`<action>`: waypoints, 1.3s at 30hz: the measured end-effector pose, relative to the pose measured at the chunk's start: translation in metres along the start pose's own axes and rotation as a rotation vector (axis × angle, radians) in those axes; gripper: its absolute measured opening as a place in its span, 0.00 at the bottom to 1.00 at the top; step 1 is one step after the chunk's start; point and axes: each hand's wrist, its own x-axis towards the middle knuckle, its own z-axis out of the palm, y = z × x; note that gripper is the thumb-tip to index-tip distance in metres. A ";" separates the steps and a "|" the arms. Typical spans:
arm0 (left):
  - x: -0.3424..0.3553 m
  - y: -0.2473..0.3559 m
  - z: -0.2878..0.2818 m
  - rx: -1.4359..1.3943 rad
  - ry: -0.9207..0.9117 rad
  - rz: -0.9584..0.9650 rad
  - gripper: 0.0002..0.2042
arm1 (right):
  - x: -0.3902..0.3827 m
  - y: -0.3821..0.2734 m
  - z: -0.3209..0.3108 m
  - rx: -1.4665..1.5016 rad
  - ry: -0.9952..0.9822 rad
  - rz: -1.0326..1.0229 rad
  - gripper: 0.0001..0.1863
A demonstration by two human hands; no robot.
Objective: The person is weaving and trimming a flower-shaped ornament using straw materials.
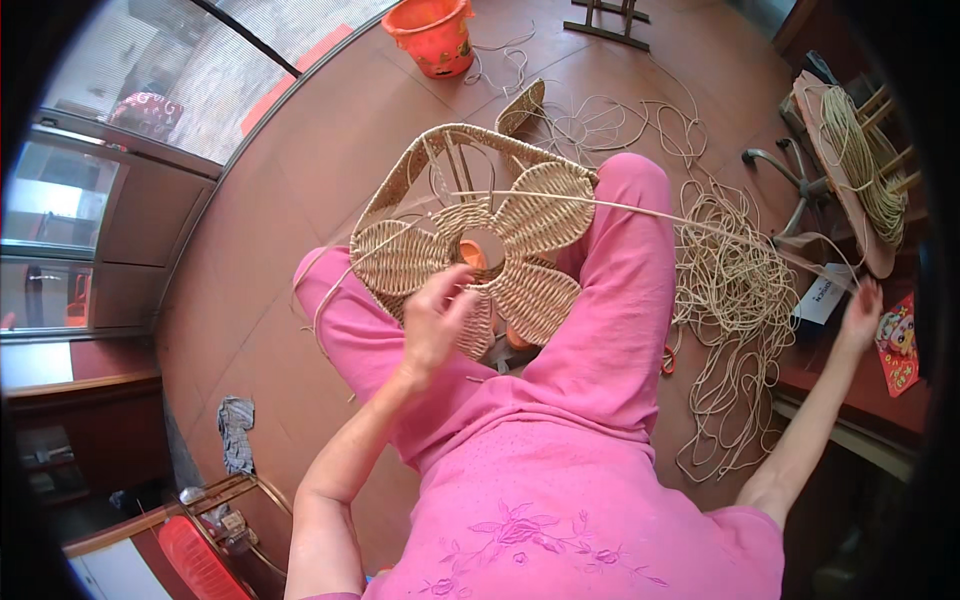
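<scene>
Across my lap lies a woven basket piece (pixel 545 210) of tan cord, with flower-like petals around a round central hole and a curved rim behind. My left hand (pixel 437 318) is over its near petals, fingers loosely bent and apart, with nothing visible in them. Far out to the right, my right hand (pixel 862 312) has its fingers closed on a pale cord (pixel 640 208). This cord runs taut from the weave over my right knee. Some bare frame spokes show at the far left part of the piece.
A large heap of loose cord (pixel 735 290) lies on the floor at right, with scissors (pixel 668 360) beside it. Further right stand a wooden rack with a cord hank (pixel 862 150) and a red decorated card (pixel 897 345). An orange bucket (pixel 432 40) stands ahead.
</scene>
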 end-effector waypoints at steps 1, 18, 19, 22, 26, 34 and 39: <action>0.006 -0.001 -0.011 -0.121 0.023 -0.210 0.16 | -0.004 -0.006 0.000 -0.186 0.005 -0.113 0.14; 0.081 -0.016 -0.058 0.770 0.268 0.327 0.04 | -0.097 0.132 0.138 -0.977 -0.661 -0.043 0.22; 0.089 -0.022 -0.045 0.726 0.245 0.343 0.04 | -0.032 0.064 0.055 -1.383 -0.181 0.255 0.22; 0.089 -0.027 -0.044 0.786 0.245 0.602 0.14 | -0.044 0.022 -0.003 -2.015 0.270 -0.021 0.24; 0.094 -0.026 -0.050 0.875 0.202 0.662 0.16 | -0.088 0.080 0.078 -2.282 -0.522 -0.949 0.13; 0.095 -0.007 -0.097 1.009 0.080 0.806 0.15 | -0.265 0.253 0.321 -1.704 -1.081 -0.521 0.14; 0.092 -0.015 -0.093 0.786 0.033 0.619 0.14 | -0.243 0.238 0.318 -1.595 -1.097 -0.367 0.16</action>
